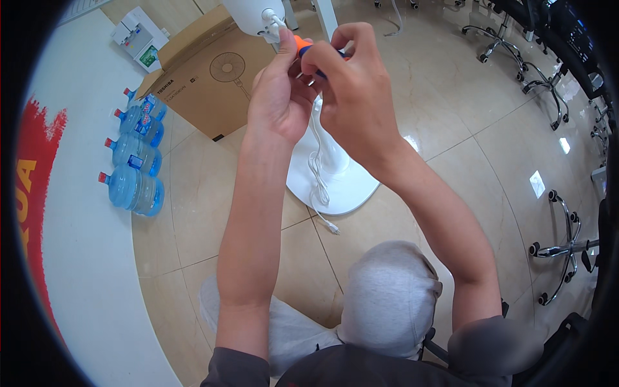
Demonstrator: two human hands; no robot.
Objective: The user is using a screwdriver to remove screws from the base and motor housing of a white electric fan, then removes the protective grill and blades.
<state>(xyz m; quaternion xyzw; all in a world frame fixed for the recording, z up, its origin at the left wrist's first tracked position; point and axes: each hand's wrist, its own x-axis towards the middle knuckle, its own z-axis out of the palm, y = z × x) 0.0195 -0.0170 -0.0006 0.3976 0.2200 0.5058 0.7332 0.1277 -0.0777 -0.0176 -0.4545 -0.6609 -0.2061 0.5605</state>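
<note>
My right hand (351,84) is closed around an orange-and-blue screwdriver handle (302,46), its orange end toward a white fan's motor housing (253,14). The screwdriver's tip does not show. Beside it, my left hand (280,90) has its thumb up by the white joint (272,22) under the housing and its fingers curled; what they grip is hidden. Below both hands stands the fan's round white base (351,197). A bundled white power cord (316,171) hangs down over the base, its plug (332,228) lying near the base's front edge.
A large cardboard box (200,84) with a fan picture stands behind my left arm. Several blue water jugs (135,190) line the left wall near a white dispenser (138,39). Wheeled chair bases (567,248) stand on the tiled floor (451,187) at the right.
</note>
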